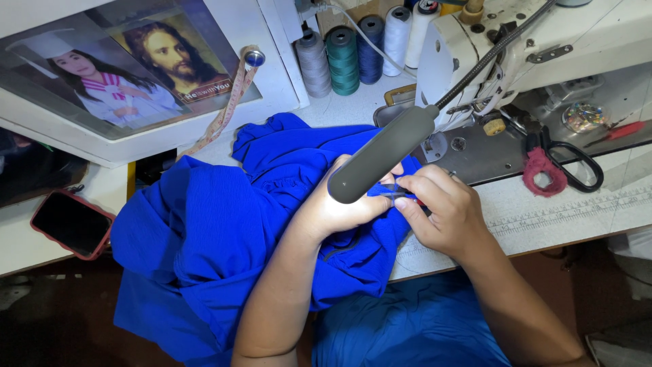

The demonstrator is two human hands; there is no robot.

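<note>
A bright blue garment (217, 224) lies bunched across the sewing table and hangs over its front edge. My left hand (339, 204) rests on the cloth and pinches a fold of it under the lamp. My right hand (441, 211) meets it from the right, fingertips closed on the same bit of fabric, apparently with a small thin tool that I cannot make out. The grey head of a gooseneck lamp (380, 158) hangs just above both hands and hides part of the pinched spot. The white sewing machine (543, 47) stands just behind.
Several thread spools (343, 60) stand at the back. Black scissors (577, 166) with red cloth on one handle lie at the right. A phone in a red case (71, 223) lies at the left, a measuring tape (224, 112) hangs beside framed pictures (129, 68).
</note>
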